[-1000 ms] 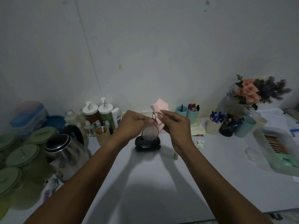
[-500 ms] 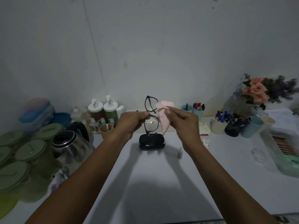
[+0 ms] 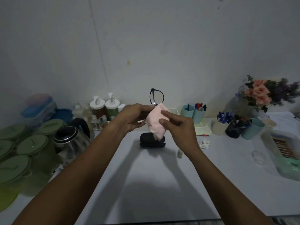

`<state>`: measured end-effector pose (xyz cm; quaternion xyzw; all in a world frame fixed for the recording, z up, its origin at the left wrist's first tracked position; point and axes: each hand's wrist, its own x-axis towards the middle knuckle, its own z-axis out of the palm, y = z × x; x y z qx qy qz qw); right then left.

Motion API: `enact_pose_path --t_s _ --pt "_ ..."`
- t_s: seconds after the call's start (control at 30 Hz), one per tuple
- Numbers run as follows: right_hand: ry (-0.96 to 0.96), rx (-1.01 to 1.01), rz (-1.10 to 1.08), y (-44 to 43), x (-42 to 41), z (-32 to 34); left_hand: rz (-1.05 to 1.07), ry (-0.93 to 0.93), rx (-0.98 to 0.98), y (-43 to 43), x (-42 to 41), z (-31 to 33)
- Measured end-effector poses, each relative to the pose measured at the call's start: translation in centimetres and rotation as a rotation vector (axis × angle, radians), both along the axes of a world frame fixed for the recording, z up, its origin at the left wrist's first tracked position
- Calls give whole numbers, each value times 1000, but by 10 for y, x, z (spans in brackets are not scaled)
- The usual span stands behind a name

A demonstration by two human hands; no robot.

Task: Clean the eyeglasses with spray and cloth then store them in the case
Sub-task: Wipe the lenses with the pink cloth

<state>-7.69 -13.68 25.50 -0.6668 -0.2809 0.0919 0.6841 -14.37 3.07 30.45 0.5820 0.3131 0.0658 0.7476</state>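
Note:
Black-framed eyeglasses are held upright above the table, one lens showing above my hands, the lower lens hidden under a pink cloth. My left hand grips the glasses from the left. My right hand pinches the pink cloth over the lower lens. A black glasses case lies shut on the white table just behind and below my hands. A small pale spray bottle lies on the table under my right wrist, partly hidden.
A steel kettle and green-lidded containers crowd the left. Pump bottles stand at the back. Pen cups, marker cups, flowers and a clear box sit at the right.
The pink cloth has come down over the lower lens and now hangs wider between my hands. The glasses stay upright, lifted from the lower position of a second ago.

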Motion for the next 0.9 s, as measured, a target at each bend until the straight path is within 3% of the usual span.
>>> enact_pose_path --t_s 0.23,0.5,0.9 --pt "-26 -12 94 -2 1 3 88 -70 72 -3 7 1" --pt "-52 3 52 7 2 3 208 -51 124 -14 14 0" --pt "7 88 21 14 9 2 135 -62 130 -11 9 0"
